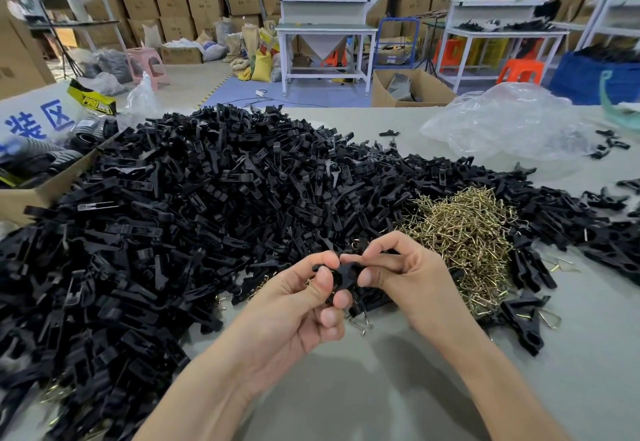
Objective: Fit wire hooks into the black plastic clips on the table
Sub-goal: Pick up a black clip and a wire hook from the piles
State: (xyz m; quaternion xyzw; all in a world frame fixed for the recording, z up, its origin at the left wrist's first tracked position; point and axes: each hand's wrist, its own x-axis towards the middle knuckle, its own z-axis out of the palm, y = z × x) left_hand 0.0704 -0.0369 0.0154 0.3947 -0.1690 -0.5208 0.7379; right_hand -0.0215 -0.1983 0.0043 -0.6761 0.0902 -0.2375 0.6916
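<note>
1. We see one black clip [341,276] held just above the table [381,388] between both hands, right in front of the heaps. It is small, matte black plastic, and a rounded cut-out shows between the two thumbs.
2. The left hand [301,309] pinches the clip's left end between thumb and forefinger, with the other fingers curled underneath. The right hand [408,274] pinches the right end the same way, its remaining fingers bent behind.
3. The heap of black clips [207,198] covers the left and middle of the table and runs on behind to the right. Its pieces are long, flat and slotted, and some have forked ends.
4. The heap of wire hooks [464,232] lies just right of the right hand, ringed by clips. It is a tangle of brass-coloured bent wire. A few loose hooks [360,322] lie on the table just below the hands.
5. Fingers cover most of the held clip, so we cannot tell whether a hook sits in it.
6. The near-left part of the clip heap is blurred and cut off by the frame edge.
7. A cardboard box [41,191] at the left edge is only partly in view.
8. A crumpled clear plastic bag [505,121] lies at the far right of the table. We cannot make out what it contains.
</note>
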